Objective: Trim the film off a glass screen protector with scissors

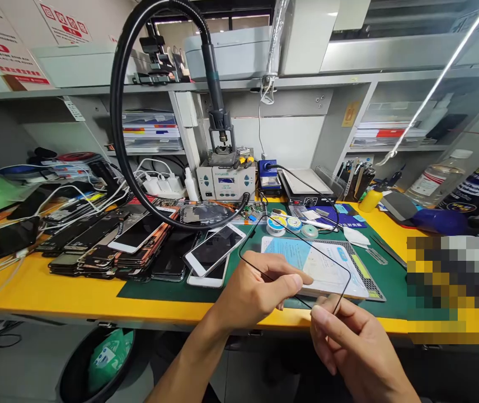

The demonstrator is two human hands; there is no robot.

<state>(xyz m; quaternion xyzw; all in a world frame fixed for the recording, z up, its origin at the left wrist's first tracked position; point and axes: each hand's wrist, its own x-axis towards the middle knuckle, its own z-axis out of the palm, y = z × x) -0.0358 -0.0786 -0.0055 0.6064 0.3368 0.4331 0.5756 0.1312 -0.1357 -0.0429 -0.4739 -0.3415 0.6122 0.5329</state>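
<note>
My left hand [256,291] and my right hand [348,347] hold a thin black rounded-rectangle loop [306,242] between them, probably a phone frame gasket, above the work mat. Its lower edge is partly hidden by my fingers. Just under the loop lies a pale device covered by a blue-and-white printed sheet [313,266], close to my left fingertips. Left of it, a white smartphone [214,249] lies face up on a second white phone [208,277]. The green mat [250,246] lies under all of these.
Several stripped phones [139,240] cover the yellow bench [75,302] at left, with white cables. A hot-air rework station [225,182] with a black hose stands behind the mat. Solder spools [276,225] sit nearby. Bottles [435,182] stand at right, and a bin [97,358] sits below.
</note>
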